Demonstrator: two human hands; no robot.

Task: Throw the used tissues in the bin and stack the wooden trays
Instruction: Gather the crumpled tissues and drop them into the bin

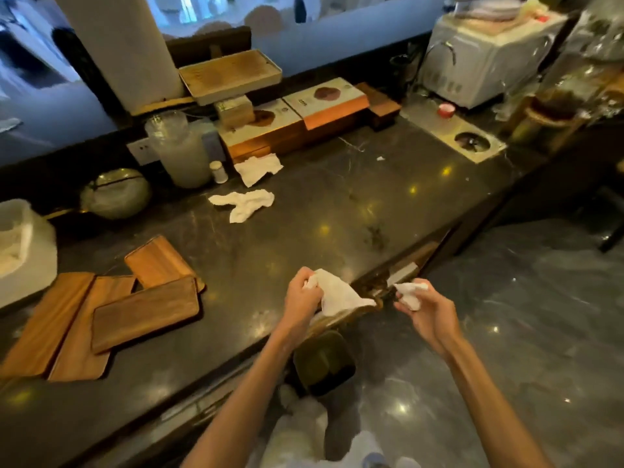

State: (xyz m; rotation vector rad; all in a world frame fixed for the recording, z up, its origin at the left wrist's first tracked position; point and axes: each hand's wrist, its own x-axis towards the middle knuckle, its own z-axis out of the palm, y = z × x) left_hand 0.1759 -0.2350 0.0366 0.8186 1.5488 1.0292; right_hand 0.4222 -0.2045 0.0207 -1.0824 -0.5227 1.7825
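— Gripping tissues: left hand clamped on one, right hand on another, at counter edge, above bin.
— Trays lower left, overlapping; two tissues centre, open counter around.

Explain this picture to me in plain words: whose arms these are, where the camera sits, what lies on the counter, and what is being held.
No machine here: these are a person's two bare arms, filmed by one wide-angle camera worn on the head, looking down. The left hand pinches a crumpled white tissue; the right hand grips a smaller white tissue wad. Below them on the floor stands a dark open bin. On the dark marble counter two more used white tissues remain, one nearer and one farther back. At the left lie four flat brown wooden trays, overlapping loosely, not neatly stacked.
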